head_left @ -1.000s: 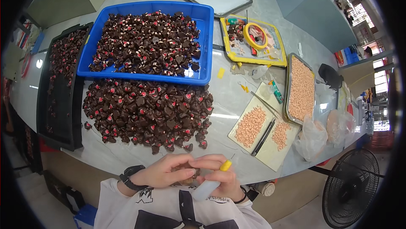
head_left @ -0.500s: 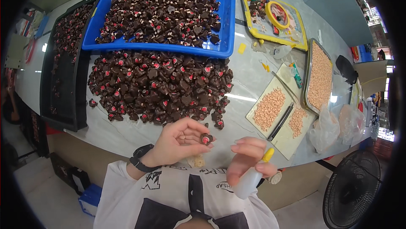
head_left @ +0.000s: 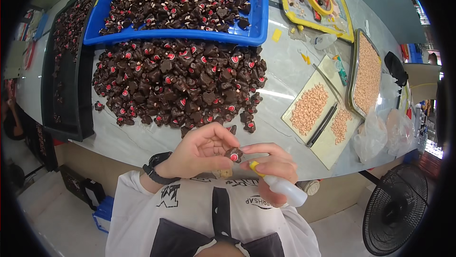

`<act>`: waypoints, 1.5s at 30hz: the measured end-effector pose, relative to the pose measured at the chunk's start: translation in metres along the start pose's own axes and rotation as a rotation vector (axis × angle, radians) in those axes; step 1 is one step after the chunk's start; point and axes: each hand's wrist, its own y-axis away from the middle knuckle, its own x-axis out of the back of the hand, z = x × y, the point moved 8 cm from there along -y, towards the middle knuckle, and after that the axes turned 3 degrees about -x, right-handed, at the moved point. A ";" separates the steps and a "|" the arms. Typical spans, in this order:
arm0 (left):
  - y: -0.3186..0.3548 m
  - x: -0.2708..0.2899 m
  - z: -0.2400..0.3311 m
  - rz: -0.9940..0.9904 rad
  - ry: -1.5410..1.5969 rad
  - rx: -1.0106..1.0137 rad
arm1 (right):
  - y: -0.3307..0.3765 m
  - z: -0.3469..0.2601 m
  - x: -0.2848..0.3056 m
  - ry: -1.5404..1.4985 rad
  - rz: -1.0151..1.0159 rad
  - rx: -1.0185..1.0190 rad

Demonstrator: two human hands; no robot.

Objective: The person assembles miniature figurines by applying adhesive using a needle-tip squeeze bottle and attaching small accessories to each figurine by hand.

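Note:
My left hand (head_left: 202, 151) pinches a small dark-brown figure (head_left: 234, 155) with a red-and-white round mark, between thumb and fingers near the table's front edge. Wrapped in my right hand (head_left: 274, 166) is a white squeeze bottle (head_left: 289, 190) with a yellow nozzle that points left at the figure. The right fingertips are at the figure's edge; I cannot tell whether the nozzle touches it. Just beyond both hands spreads a big pile of similar brown figures (head_left: 180, 84).
A blue tray (head_left: 166, 38) full of brown pieces stands behind the pile; a black tray (head_left: 69, 131) is at left. To the right lie tiny pinkish parts (head_left: 308, 107) on a sheet, black tweezers (head_left: 323, 126), a filled tray (head_left: 365, 76) and a plastic bag (head_left: 370, 138).
My right hand has come left and up to the figure, and the bottle has tipped so its yellow nozzle faces the figure. The left hand still holds the figure. The view has shifted slightly.

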 end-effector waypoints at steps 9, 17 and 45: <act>0.000 0.001 -0.005 -0.017 0.063 0.017 | -0.003 -0.001 0.000 0.024 -0.017 -0.045; 0.000 -0.001 -0.004 -0.017 0.078 0.025 | -0.004 -0.002 -0.001 0.049 -0.026 -0.056; 0.001 0.003 -0.006 0.022 0.045 0.045 | -0.002 0.000 0.000 -0.003 0.008 -0.052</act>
